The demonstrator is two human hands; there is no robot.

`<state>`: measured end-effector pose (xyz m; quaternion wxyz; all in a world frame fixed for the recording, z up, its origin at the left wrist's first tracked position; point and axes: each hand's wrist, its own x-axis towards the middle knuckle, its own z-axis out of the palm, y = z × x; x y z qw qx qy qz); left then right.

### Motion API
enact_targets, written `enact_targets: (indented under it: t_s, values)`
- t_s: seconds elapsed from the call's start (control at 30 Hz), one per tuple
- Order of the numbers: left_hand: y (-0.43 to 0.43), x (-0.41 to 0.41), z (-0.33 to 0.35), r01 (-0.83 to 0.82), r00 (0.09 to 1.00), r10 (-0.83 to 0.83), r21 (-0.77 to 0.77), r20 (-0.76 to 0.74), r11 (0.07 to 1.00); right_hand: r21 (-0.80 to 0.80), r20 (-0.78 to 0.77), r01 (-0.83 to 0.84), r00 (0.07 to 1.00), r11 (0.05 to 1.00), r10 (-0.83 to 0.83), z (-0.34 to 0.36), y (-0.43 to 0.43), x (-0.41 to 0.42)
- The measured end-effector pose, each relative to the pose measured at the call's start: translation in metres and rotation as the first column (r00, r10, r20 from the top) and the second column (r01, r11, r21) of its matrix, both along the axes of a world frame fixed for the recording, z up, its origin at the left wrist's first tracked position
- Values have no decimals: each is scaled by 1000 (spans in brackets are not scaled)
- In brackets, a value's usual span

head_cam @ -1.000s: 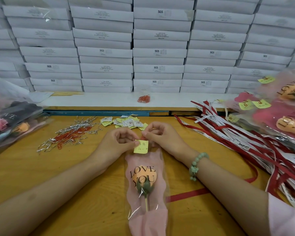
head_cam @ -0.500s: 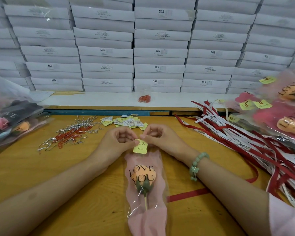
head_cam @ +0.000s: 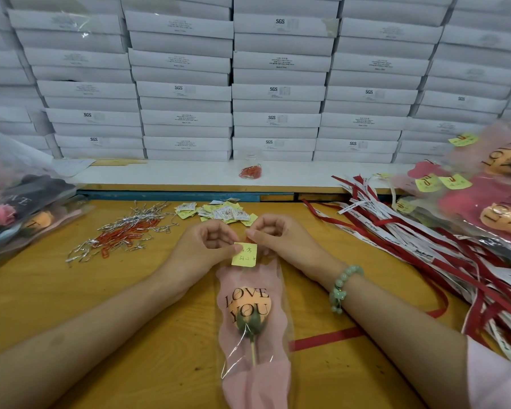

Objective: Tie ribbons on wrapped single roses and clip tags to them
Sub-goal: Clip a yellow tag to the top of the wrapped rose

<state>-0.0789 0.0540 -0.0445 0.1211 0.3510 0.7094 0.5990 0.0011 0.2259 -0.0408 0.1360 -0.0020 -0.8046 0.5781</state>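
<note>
1. Far left of the wrapped rose (head_cam: 252, 314): a clear bag of roses (head_cam: 9, 214) lies on the bench (head_cam: 71, 305).
2. Left of the rose and farther back: a loose heap of silver ties and red clips (head_cam: 124, 231).
3. Left hand (head_cam: 207, 246), just beyond the rose's top on the left: fingers curled, thumb and forefinger pinching the left upper corner of the yellow tag (head_cam: 244, 255).
4. The rose lies flat on the bench, mid-scene, in a pink and clear sleeve printed "LOVE YOU", flower end away from the person, stem end toward them. The tag sits at the sleeve's top edge, with handwriting on it.
5. Beyond the rose: scattered loose tags (head_cam: 222, 212); farther back, stacked white boxes (head_cam: 278, 93).
6. Right hand (head_cam: 281, 237), just beyond the rose's top on the right: fingers curled, thumb and forefinger pinched at the tag's top edge. A speck of red shows there; cannot tell what. Green bead bracelet (head_cam: 344, 286) on the wrist.
7. Right of the rose: one red ribbon (head_cam: 331, 335) runs out from under the sleeve.
8. Farther right: a heap of red and white ribbons (head_cam: 425, 246), then tagged roses (head_cam: 484, 208).
</note>
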Motion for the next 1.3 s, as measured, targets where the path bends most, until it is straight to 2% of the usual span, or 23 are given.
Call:
enact_targets:
  t_s: [0.47, 0.73, 0.87, 1.1, 1.3]
  values:
    - [0, 1, 1, -17, 1000, 16, -33, -10, 999, -77, -48, 12, 999, 997, -15, 0, 5, 1]
    - [0, 2, 1, -16, 1000, 16, -33, 3, 999, -209, -67, 16, 997, 978, -30, 1, 4, 1]
    - [0, 1, 1, -12, 1000, 12, -31, 5, 999, -168, -50, 49, 997, 984, -59, 1, 5, 0]
    - [0, 0, 0, -12, 1000, 12, -33, -6, 999, -89, -56, 15, 998, 996, -20, 1, 6, 0]
    - [0, 0, 0, -8, 1000, 8, -31, -5, 999, -115, -55, -10, 998, 993, 3, 1, 6, 0]
